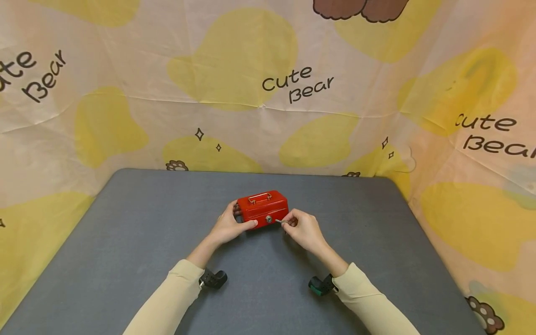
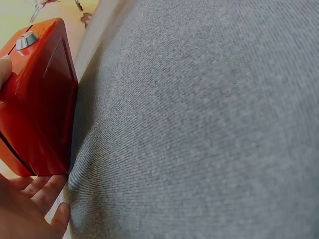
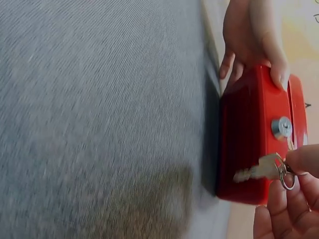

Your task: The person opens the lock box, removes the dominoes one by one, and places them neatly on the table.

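Observation:
A small red cash box (image 1: 265,207) with a folding handle (image 1: 259,198) on its lid is tilted above the table, its lock side facing me. My left hand (image 1: 226,228) grips its left end, thumb on the front face and fingers at the side. A round silver lock (image 3: 282,128) sits on that front face; the lid looks closed. Close to the lock's right, my right hand (image 1: 304,230) pinches a small key on a metal ring (image 3: 287,180). Another key (image 3: 256,172) dangles from the ring in the right wrist view. The pinched key's tip appears apart from the lock.
The grey table (image 1: 138,232) stretches around both hands. A yellow and cream printed cloth (image 1: 234,60) hangs behind the table and along its sides. Dark wrist devices (image 1: 213,279) sit beneath both sleeves.

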`<state>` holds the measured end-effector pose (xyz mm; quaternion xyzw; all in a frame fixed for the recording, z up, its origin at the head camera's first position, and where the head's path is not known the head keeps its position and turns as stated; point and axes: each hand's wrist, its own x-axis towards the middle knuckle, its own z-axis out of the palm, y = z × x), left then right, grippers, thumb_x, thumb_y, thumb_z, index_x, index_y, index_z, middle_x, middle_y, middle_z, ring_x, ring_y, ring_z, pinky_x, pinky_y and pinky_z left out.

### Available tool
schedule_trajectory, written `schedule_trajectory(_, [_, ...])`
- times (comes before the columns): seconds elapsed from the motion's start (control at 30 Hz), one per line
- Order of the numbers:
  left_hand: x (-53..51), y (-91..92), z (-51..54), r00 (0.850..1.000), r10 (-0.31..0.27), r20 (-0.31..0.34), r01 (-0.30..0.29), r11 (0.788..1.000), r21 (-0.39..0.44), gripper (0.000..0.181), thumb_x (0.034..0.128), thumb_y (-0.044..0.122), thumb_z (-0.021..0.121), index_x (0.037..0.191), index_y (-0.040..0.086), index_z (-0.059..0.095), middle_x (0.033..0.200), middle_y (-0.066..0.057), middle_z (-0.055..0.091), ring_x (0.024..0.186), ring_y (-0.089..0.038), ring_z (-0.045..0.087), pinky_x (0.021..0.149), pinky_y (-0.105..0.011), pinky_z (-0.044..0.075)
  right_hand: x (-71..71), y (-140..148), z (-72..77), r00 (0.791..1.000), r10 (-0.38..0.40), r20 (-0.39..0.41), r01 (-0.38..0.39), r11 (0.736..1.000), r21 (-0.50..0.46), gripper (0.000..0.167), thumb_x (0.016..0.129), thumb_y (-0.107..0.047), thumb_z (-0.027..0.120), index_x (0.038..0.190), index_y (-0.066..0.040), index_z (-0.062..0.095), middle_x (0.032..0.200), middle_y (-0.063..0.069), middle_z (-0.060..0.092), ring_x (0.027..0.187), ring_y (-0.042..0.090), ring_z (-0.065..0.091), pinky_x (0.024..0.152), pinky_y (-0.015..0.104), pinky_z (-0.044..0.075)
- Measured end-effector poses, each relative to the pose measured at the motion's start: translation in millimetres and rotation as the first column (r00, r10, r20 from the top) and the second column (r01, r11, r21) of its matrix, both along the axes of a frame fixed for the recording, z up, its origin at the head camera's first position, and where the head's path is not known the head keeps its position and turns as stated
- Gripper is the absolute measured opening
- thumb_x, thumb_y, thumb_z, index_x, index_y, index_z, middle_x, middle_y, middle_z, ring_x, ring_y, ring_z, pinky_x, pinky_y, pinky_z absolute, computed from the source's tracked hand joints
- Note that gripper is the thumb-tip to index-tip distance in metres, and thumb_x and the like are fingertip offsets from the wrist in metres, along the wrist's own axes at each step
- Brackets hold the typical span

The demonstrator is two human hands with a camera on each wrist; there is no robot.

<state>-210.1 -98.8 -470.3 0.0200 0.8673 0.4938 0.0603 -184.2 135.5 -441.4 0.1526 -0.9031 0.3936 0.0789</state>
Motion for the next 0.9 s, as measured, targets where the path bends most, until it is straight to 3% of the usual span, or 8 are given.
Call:
schedule_trajectory(0.43, [1.7,1.9,1.1,1.0,0.004,-0.014,-0.004,1.0,-0.007,0.094,0.071,0.04,0.076,0.14,0.001,0.026,0.13,-0.015,0.05,0.117,-0.026,0.051,0.094,-0.044,0.043,4.0,-18,-0.4,0.996,-0.086,-0.022,0.086,0.996,0.008,0.01,0.075,-0.011,0.071,0.07,-0.017,0.065,0.062,-0.008,0.062,0.053,0.003,0.052,0.051,0.019,0.044])
schedule_trajectory(0.9, [0.9,2.1,0.5,0.999,-0.005,-0.036,0.005,1.0,0.002,0.093,0.0716,0.039,0.076,0.139,-0.001,0.026,0.128,-0.016,0.051,0.115,-0.027,0.052,0.092,-0.043,0.044,12.0,-31,5.2,0.979,-0.197,-0.058,0.2,0.979,0.048,0.009,0.075,-0.014,0.071,0.07,-0.017,0.064,0.06,-0.008,0.061,0.053,0.002,0.052,0.053,0.023,0.042])
